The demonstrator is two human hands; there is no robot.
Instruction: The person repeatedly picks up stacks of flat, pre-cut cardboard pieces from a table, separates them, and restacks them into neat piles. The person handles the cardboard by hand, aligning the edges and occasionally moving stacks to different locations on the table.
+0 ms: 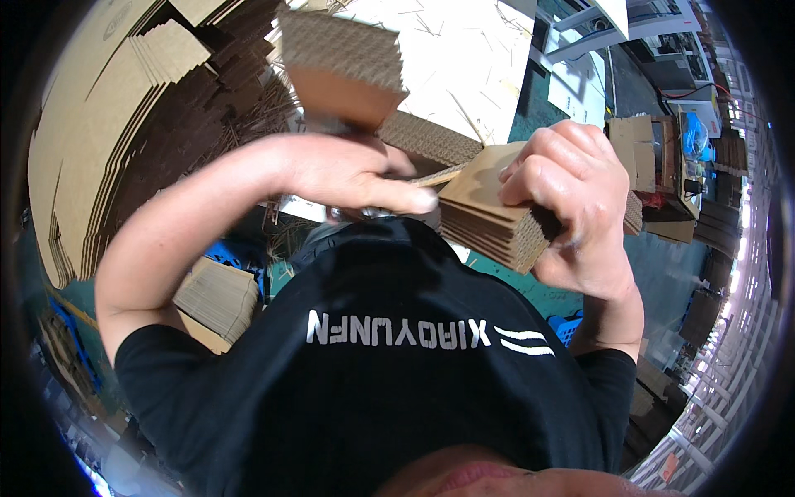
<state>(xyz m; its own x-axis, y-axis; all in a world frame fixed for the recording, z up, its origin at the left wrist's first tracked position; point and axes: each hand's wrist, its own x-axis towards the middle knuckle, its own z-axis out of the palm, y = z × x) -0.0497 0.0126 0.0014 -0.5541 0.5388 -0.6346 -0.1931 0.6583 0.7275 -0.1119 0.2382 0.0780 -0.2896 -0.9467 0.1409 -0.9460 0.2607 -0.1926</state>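
Note:
A thick stack of brown corrugated cardboard pieces [484, 222] is in front of my chest, its layered, fluted edges facing me. My right hand [571, 203] wraps round the right end of this stack, fingers curled over the top and thumb side below. At the stack's left end is my left hand [356, 176], its thumb stretched along the near side. A thin cardboard edge runs between that thumb and the fingers, which are partly hidden and slightly blurred. Just beyond the left hand stands another block of stacked cardboard [344, 70], with a further row of cardboard edges [431, 139] beside it.
A white tabletop [464, 58] strewn with thin cardboard scraps lies ahead. Tall stacks of large cardboard sheets [108, 124] stand at the left. More flat cardboard [219, 294] sits beneath my left arm. Boxes [633, 145] and white equipment [592, 29] are at the right.

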